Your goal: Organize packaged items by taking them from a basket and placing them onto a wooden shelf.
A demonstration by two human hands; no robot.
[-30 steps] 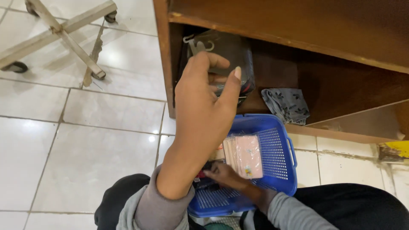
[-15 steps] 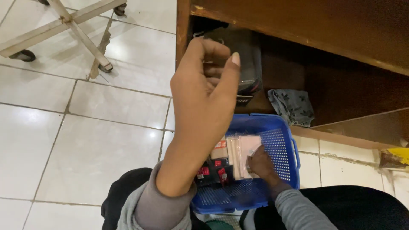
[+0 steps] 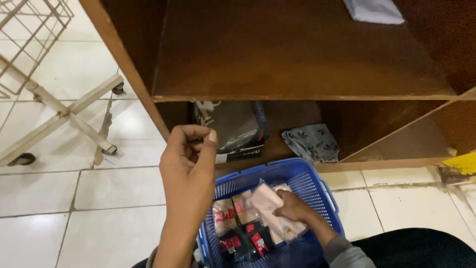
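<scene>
My left hand [image 3: 188, 159] is raised in front of the lower shelf with its fingers curled and thumb against the index finger; nothing shows in it. Just beyond it a dark plastic-wrapped package [image 3: 235, 130] with a white hanging tab stands in the lower shelf. My right hand [image 3: 297, 208] is down inside a blue plastic basket [image 3: 320, 174] on my lap and grips a flat pale pink packet [image 3: 267, 202]. Under it lie several small packets with red labels [image 3: 227, 217].
A brown wooden shelf unit [image 3: 297, 97] fills the top of the view. A white folded item [image 3: 374, 11] lies on its upper board and a grey patterned cloth [image 3: 312, 141] in the lower compartment. A white wheeled stand [image 3: 69, 114] is on the tiled floor at left.
The view has tilted up, showing the upper shelf. My left hand has come down and back from the dark package. My right hand has taken the pink packet and lifted it in the basket.
</scene>
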